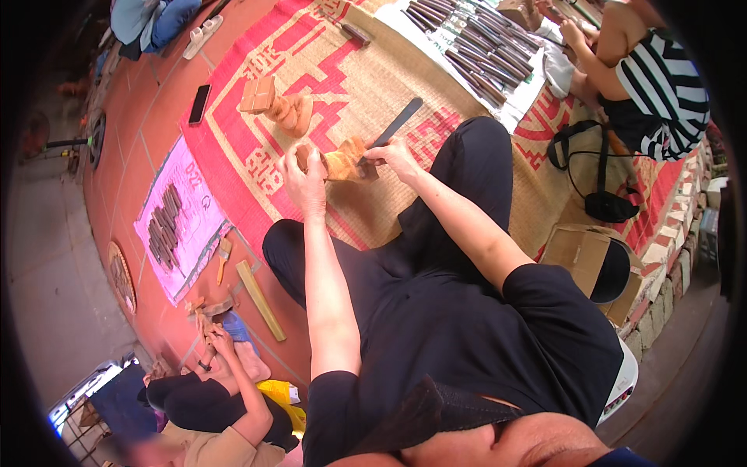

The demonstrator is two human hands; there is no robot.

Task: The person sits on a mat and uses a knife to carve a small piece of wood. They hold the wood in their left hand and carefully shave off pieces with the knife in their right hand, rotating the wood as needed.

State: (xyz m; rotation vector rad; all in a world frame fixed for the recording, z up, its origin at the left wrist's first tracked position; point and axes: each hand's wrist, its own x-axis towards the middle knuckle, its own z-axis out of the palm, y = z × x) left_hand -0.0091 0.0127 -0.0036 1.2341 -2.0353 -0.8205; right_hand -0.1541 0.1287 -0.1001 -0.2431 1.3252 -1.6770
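A carved wooden piece (pixel 342 162) with a rounded, ridged body is gripped at its left end by my left hand (pixel 308 173), fingers wrapped around it. At its right side my right hand (pixel 398 160) is closed in a pinch. A long, flat dark file (pixel 401 121) runs from these fingers away to the upper right, and its near end, partly hidden by my fingers, is close to the wood. Just beyond, a second carved wooden figure (pixel 292 114) with a block-shaped base (pixel 258 95) lies on the red and straw-coloured mat (pixel 334 54).
Many dark-handled tools (pixel 486 50) lie on a white cloth at upper right; more rest on a pink cloth (pixel 175 226) at left. Nearby are a phone (pixel 200 104), hammer (pixel 355 33), brush (pixel 223 259), wooden strip (pixel 261 300), black bag (pixel 611 205) and cardboard box (pixel 576 253). Other people sit around.
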